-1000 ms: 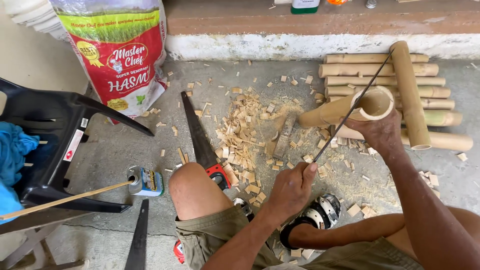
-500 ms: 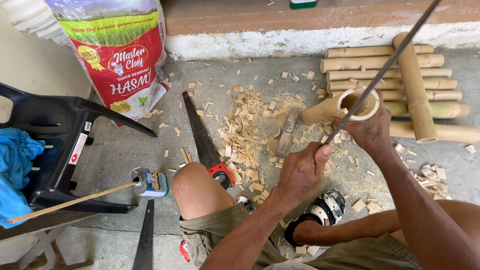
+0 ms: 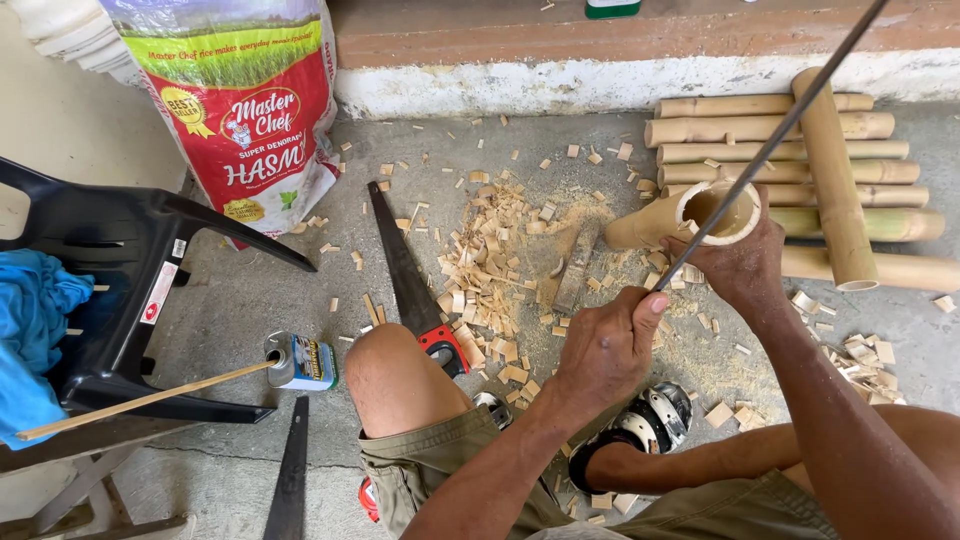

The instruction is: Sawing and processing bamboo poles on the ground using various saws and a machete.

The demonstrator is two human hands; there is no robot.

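Now the thin metal rod (image 3: 770, 150) stands steeper than half a second ago: its upper end goes out of the picture at the top right, while a second ago the whole rod lay low across the bamboo. The left hand (image 3: 608, 345) is closed in a fist around the lower end of the rod, thumb up, and it has moved a little toward the body. The right hand (image 3: 735, 265) is wrapped around the open end of a short bamboo tube (image 3: 665, 215), holding it tilted on the concrete floor (image 3: 250, 300); this grip looks the same as before. The rod passes across the round mouth of the tube, but I cannot tell whether it touches the inside.

The tube is pale yellow, smooth outside, hollow, with a thick wall. Just behind it lies a row of longer bamboo poles (image 3: 780, 130), cylindrical, yellow to slightly green, and one more pole lies across them. Between the tube and the person's knee the floor is covered with a heap of light, flat wood chips (image 3: 490, 270) and fine sawdust. A hand saw (image 3: 405, 275) with a dark blade and a red-black handle lies left of the heap. Near it stands a small can (image 3: 300, 362), and further left a black plastic chair (image 3: 110, 290) with a blue cloth (image 3: 30, 320).
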